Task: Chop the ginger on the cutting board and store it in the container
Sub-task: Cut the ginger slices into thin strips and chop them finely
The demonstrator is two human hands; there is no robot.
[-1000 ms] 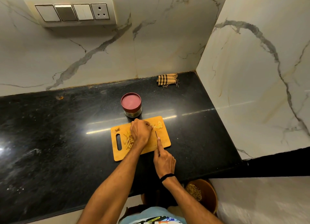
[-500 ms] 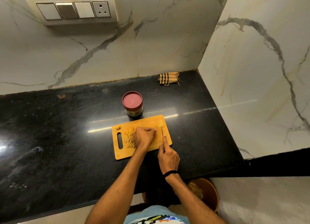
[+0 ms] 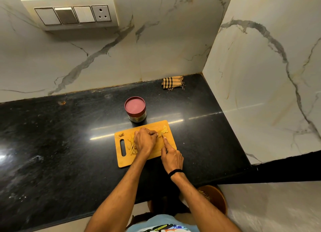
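Here the left grip (image 3: pixel 145 139) pins ginger (image 3: pixel 163 131) just beside the right grip (image 3: pixel 172 157) clasping a knife (image 3: pixel 163 137).

Counter (image 3: pixel 52 144): black polished stone before me, running into a corner.
Back wall (image 3: pixel 156 49): white veined marble behind the counter.
Side wall (image 3: pixel 260 92): same marble, at the counter's right end.
Switch panel (image 3: pixel 73 15): high above the counter, lit along its top.
Light: warm, glinting off the counter.
Floor (image 3: pixel 269 205): pale, below the counter's front edge.

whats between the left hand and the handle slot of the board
Cut ginger strips lie there on the cutting board, in the head view.
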